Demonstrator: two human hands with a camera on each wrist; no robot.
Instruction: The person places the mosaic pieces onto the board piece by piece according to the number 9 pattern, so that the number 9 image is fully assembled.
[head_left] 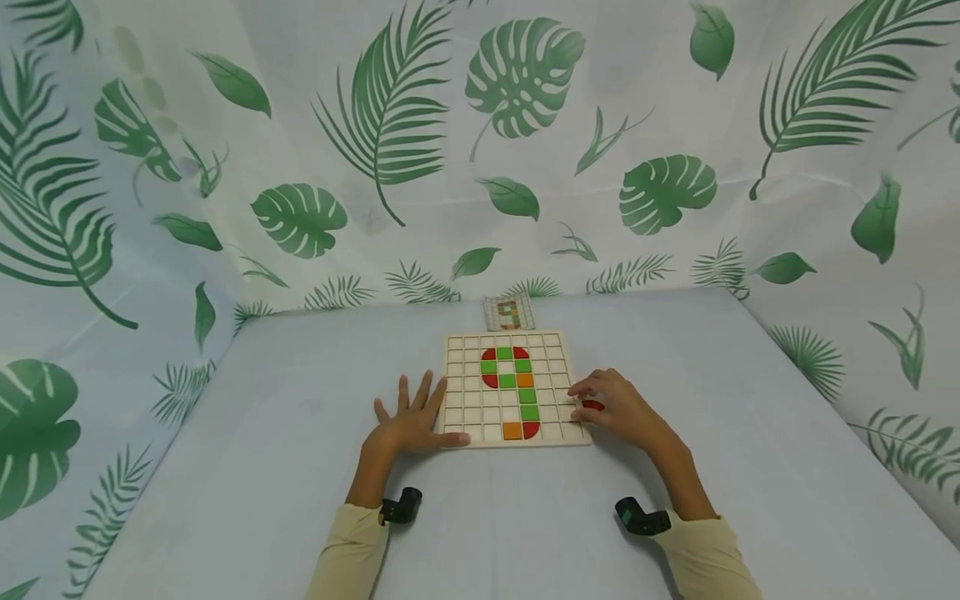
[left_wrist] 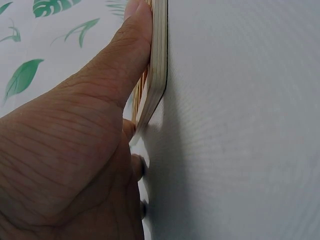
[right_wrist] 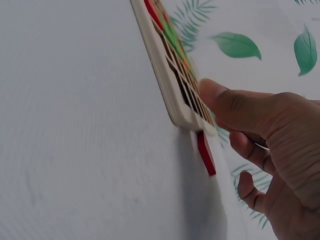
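Observation:
A wooden grid board point(head_left: 465, 404) lies on the table, its red, green and orange tiles point(head_left: 528, 396) forming a figure like a 9. My left hand point(head_left: 408, 429) is spread at the board's left side, thumb over the front left corner and fingertips by the left edge. At the right edge, my right hand point(head_left: 618, 408) has its thumb and forefinger apart, fingertips over the board's rim. Beneath that hand a red tile point(head_left: 593, 405) lies just off the board; the right wrist view shows this red tile point(right_wrist: 206, 154) below the thumb, not gripped.
A small pattern card point(head_left: 491, 315) with a similar figure stands behind the board, near the back wall. Pale cloth covers the table point(head_left: 315, 400). Leaf-printed fabric walls point(head_left: 435, 242) enclose the back and sides.

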